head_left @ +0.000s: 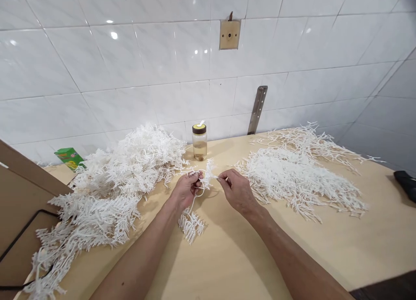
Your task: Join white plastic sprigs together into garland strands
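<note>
Between my hands, above the middle of the table, is a white branching plastic sprig. My left hand is closed on its stems, and a thin stem with a feathery end hangs down below that hand. At the sprig's right side, the fingertips of my right hand pinch one of its tips. To the left lies a large tangled heap of white sprigs. On the right, more sprigs form a flatter pile, with long bare-looking stems behind it.
A clear bottle with a dark-rimmed lid holds yellowish liquid near the wall. A green box stands behind the left heap, and cardboard borders the left. A metal strip leans on the tiles. A black object is at far right.
</note>
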Demonstrator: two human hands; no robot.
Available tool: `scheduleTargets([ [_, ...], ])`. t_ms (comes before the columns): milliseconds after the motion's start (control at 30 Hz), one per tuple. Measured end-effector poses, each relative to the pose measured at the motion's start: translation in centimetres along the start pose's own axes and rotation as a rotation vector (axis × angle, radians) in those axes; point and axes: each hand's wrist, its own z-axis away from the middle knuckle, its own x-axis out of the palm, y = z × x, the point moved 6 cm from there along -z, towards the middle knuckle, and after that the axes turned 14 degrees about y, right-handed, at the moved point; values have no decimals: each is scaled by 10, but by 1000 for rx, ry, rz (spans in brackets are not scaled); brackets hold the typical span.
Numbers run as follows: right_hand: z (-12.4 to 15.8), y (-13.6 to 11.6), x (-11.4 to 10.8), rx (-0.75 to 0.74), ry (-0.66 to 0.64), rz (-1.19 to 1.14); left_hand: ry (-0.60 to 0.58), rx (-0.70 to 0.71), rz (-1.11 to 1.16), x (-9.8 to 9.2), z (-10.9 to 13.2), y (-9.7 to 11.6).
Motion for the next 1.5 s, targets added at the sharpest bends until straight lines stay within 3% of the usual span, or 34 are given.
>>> scheduleTargets([
  [200, -8, 2, -8, 72, 13, -76, -102, -77, -42, 3, 8, 0],
  [300, -11, 3, -13, 103, 51, -85, -140, -23, -191, 9, 12, -7],
  [467, -7, 4, -8, 234, 41, -116, -41, 203, -325, 11, 11, -9],
  [733, -4, 10, -1, 488, 49, -135, -133, 187, -312, 12, 12, -9],
  [967, 3, 5, 11, 647, 33, -315, -10, 266, -290, 7, 9, -6],
  [1233, 4, 7, 7, 656, 60, -305, -44, 221, -128, 12, 13, -1],
  [1500, 1, 7, 1, 489, 88, -207, -108, 119, -140, 18, 18, -6],
])
